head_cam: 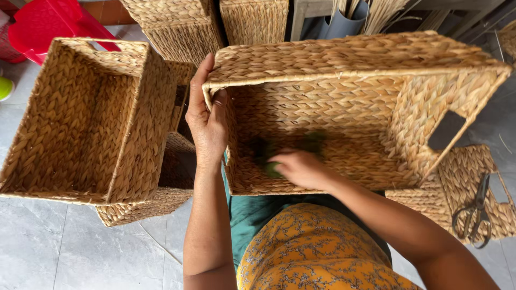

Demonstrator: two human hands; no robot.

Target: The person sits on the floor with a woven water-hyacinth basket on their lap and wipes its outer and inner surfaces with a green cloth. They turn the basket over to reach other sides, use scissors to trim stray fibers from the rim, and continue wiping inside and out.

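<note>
**Two hands at a tilted woven basket**

Nearest us, our right hand [301, 167] is inside the large rectangular basket of plaited straw-coloured fibre [355, 107], which rests tipped on its side over our lap with its opening toward us. The fingers are curled around a small green object [272, 169], blurred, pressed against the basket's lower inner wall; nothing else lies inside. Our left hand [207, 121] grips the basket's left rim, thumb on the inside, fingers wrapped over the outside.

At the right edge of the grey tiled floor [80, 247], one pair of dark scissors [475, 212] lies on a flat woven panel [473, 182]. To the left, one open square woven basket [80, 118], with nothing in it, sits upon another low woven piece [145, 209]. Farther off stand two more woven baskets [215, 21], and one red plastic stool [48, 24] at the far left corner.
</note>
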